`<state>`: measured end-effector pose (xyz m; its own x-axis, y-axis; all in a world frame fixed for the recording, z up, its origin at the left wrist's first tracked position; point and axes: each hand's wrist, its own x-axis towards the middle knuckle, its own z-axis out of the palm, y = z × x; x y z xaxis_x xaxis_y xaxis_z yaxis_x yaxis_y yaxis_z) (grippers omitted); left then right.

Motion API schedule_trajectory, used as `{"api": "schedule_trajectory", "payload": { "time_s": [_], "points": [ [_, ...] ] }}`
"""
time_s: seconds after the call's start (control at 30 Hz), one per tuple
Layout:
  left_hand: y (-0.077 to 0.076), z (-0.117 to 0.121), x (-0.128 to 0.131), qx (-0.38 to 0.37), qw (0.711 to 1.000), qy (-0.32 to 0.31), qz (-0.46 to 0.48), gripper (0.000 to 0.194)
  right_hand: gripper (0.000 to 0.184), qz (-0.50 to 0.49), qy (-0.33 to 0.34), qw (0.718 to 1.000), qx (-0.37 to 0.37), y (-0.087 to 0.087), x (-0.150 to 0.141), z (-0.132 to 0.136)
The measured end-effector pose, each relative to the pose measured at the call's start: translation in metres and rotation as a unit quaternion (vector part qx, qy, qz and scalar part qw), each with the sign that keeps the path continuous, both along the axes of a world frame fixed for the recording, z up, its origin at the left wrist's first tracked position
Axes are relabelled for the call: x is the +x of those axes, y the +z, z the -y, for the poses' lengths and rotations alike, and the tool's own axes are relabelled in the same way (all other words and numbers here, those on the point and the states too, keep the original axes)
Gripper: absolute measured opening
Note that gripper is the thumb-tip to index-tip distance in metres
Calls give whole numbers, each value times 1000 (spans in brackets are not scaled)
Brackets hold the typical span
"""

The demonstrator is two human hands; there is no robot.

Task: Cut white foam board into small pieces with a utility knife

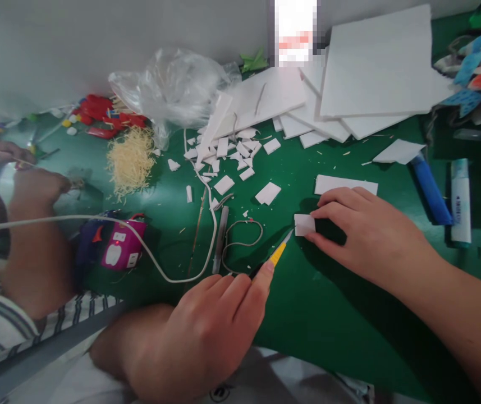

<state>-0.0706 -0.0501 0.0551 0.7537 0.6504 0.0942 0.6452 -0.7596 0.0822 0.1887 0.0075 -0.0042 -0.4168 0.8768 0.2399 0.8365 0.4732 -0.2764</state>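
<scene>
My left hand (223, 320) is closed around a utility knife (280, 253) with a yellow body, its blade pointing up and to the right. The blade tip meets the left edge of a small white foam board piece (304, 225). My right hand (353, 224) pinches that piece at its right side between thumb and fingers, close to the green tabletop. Just beyond the right hand's fingers lies a white foam strip (345, 184), partly covered by them. A grey marker-like stick (220, 240) and a loop of thin cord (242, 243) lie left of the knife.
Foam scraps (240, 151) are scattered ahead, near stacked white boards (375, 67) and a clear plastic bag (181, 84). A blue tool (431, 188) and glue stick (461, 202) lie right. A white cable (168, 275) passes a pink box (123, 244). Another person's hands (38, 185) work at left.
</scene>
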Motion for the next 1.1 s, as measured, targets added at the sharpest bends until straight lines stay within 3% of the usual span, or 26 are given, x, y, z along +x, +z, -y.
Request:
{"api": "schedule_trajectory", "payload": {
  "time_s": [0.43, 0.77, 1.1],
  "points": [
    [4, -1, 1, 8, 1000, -2, -9, 31, 18, 2, -1, 1000, 3, 0, 0, 0],
    [-3, -6, 5, 10, 999, 23, 26, 23, 16, 10, 13, 1000, 2, 2, 2, -1],
    [6, -14, 3, -30, 996, 46, 76, 22, 17, 9, 37, 999, 2, 1, 6, -3]
  ]
}}
